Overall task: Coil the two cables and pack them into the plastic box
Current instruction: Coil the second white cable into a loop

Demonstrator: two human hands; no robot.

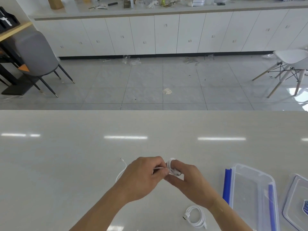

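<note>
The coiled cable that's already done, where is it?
The coiled cable lies on the table near the bottom edge, under the right forearm, left of the plastic box.

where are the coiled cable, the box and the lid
coiled cable (196, 216): head view, on the white loops lying on the table
box (255, 170): head view, on its clear far rim
lid (293, 197): head view, on its clear left part

Open tabletop (66, 164) leftward; plastic box (253, 189), lid (295, 197) crowding right.
</note>
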